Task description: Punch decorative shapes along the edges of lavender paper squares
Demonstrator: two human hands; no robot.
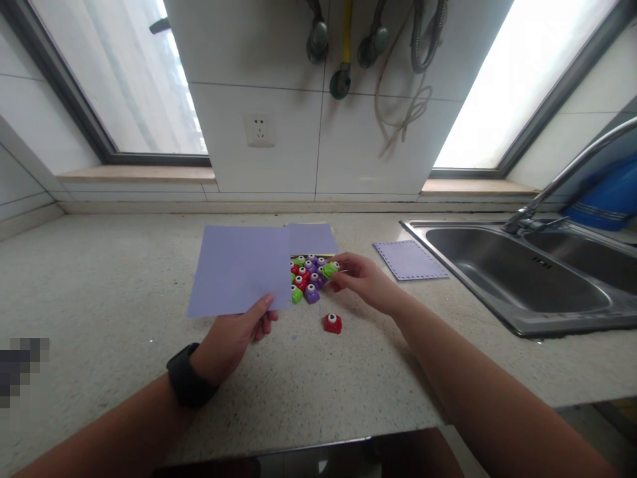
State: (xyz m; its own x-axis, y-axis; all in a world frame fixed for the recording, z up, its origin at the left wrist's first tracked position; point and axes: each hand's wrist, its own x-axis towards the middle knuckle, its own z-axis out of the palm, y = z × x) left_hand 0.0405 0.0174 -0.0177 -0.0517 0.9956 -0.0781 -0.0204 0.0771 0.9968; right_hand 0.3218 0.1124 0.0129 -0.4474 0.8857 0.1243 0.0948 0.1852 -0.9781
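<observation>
My left hand [243,325] pinches the lower right edge of a plain lilac sheet of paper [239,269], thumb on top, held up over the counter. The fingers of my right hand [361,279] are closed on a green craft punch [329,269] with a white button. Beneath it sits a cluster of small red, green and purple craft punches [312,292], partly hidden by the sheet. A single red craft punch [332,323] stands apart, nearer to me. A tiny lilac paper cutout [293,337] lies beside it.
More lilac paper [312,238] lies behind the cluster. At right, a lilac sheet with small holes along its edges [411,259] rests near the steel sink [517,265] and its faucet [527,216]. A wall socket [259,130] and pipe valves [341,81] are above the speckled counter [124,285].
</observation>
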